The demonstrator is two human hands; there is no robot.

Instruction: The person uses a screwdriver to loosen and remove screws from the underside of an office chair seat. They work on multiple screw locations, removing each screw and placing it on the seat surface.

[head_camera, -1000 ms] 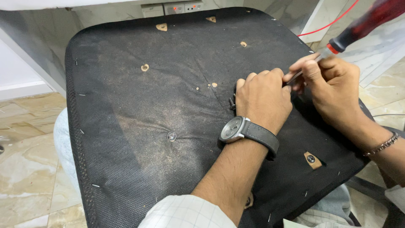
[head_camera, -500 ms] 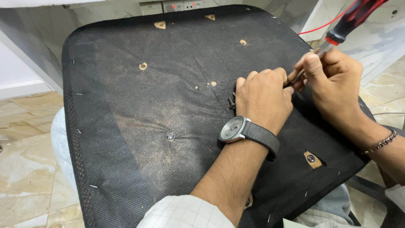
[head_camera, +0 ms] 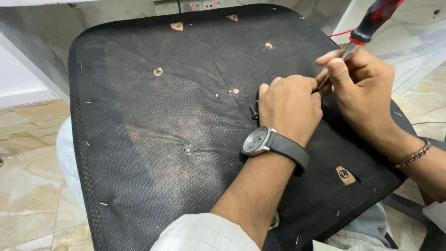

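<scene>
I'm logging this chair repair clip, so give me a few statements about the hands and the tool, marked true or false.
1. The right hand holds a screwdriver with a red and black handle. True.
2. The left hand rests curled on the black seat underside. True.
3. The watch is on the right wrist. False: it is on the left wrist.
4. The seat underside is clean and shiny. False: it is dusty cloth with brownish patches.
5. A dark screw shows beside the left hand's fingers. True.

Right hand (head_camera: 357,76) with screwdriver (head_camera: 367,28) lifted slightly, handle steeper; seat underside (head_camera: 139,130) nudged left.
</scene>
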